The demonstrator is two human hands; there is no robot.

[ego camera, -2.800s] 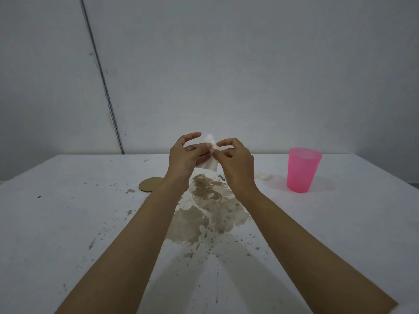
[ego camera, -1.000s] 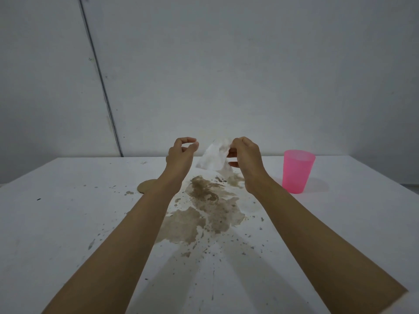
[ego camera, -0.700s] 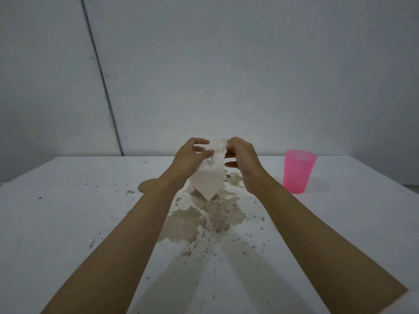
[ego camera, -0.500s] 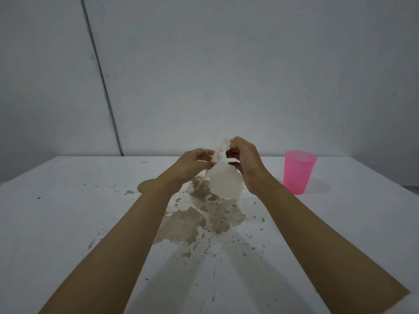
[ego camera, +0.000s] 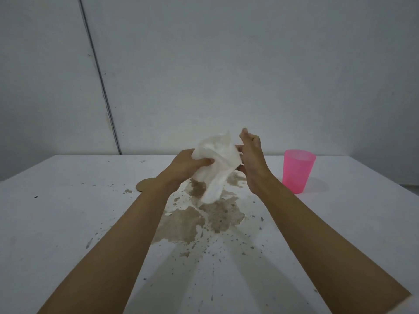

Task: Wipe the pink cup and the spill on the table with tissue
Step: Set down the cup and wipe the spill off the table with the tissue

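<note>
A white tissue (ego camera: 216,162) hangs crumpled in the air above the table, its lower tip dangling over the spill. My left hand (ego camera: 189,165) grips its left side. My right hand (ego camera: 250,155) is at the tissue's right edge with fingers curled; its grip is hidden behind the tissue. Below them a brown spill (ego camera: 204,216) spreads over the middle of the white table (ego camera: 56,211), with splatter around it. The pink cup (ego camera: 297,173) stands upright to the right of my right hand, apart from it.
A round brown disc (ego camera: 145,184) lies flat on the table behind my left forearm. Small brown specks reach toward the near edge. A grey wall rises right behind the table's far edge.
The tissue has been opened out from a small folded piece into a larger loose sheet. Both hands have shifted slightly and my left hand now bunches its left side.
</note>
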